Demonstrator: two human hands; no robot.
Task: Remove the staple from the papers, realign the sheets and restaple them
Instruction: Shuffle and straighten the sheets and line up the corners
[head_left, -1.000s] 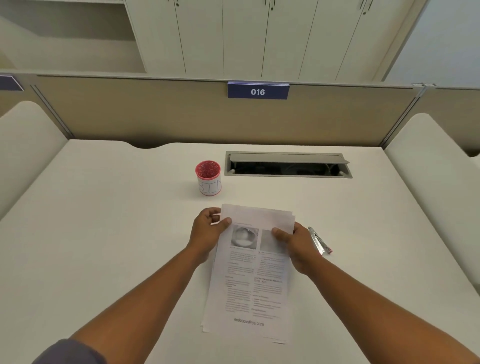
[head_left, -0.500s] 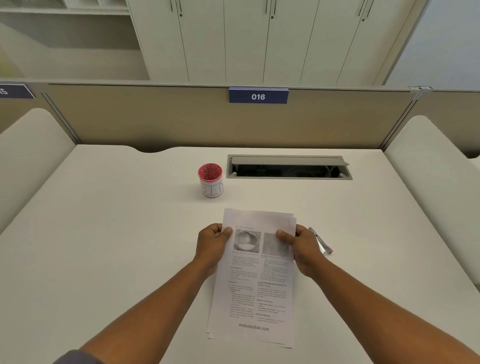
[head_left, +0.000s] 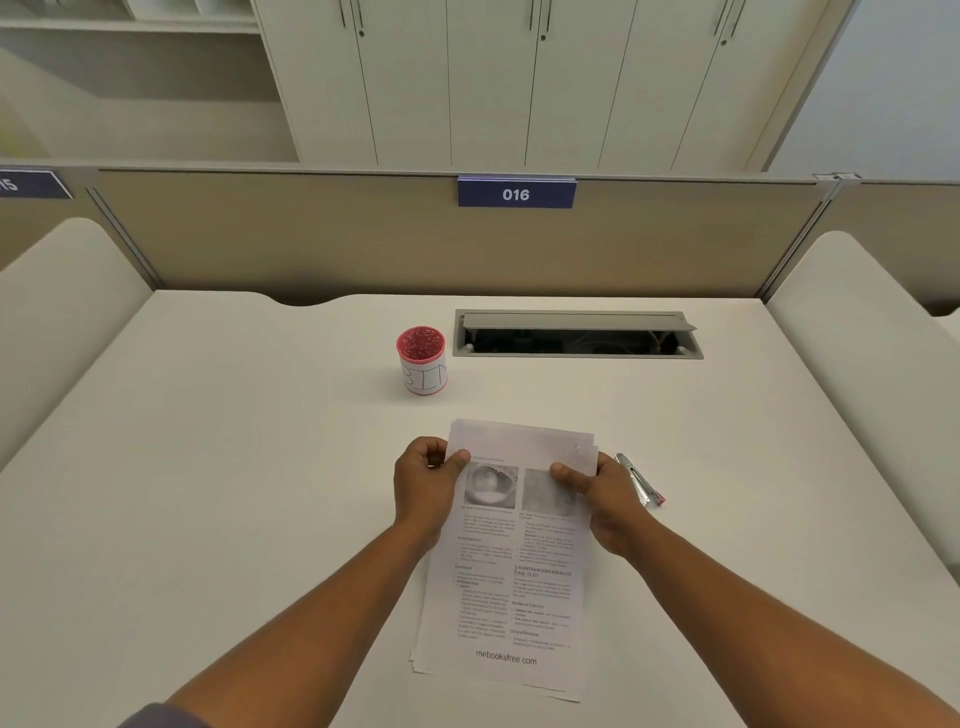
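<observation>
A stack of printed papers (head_left: 506, 582) lies on the white desk in front of me, its sheets slightly fanned at the edges. My left hand (head_left: 422, 483) pinches the stack's upper left edge, thumb on top. Opposite it, my right hand (head_left: 597, 488) grips the upper right edge, thumb resting on the page. A small mark shows near the top right corner; I cannot tell if it is a staple. Just right of my right hand lies a slim silver tool with a red end (head_left: 640, 479), partly hidden by the hand.
A red cup labelled BIN (head_left: 422, 359) stands behind the papers, slightly left. An open cable hatch (head_left: 576, 335) is set into the desk at the back. Partition walls close the desk (head_left: 208, 467) at back and sides.
Both hands have shifted a little on the top edges of the papers, and the stack sits slightly straighter. The camera has tilted up a little.
</observation>
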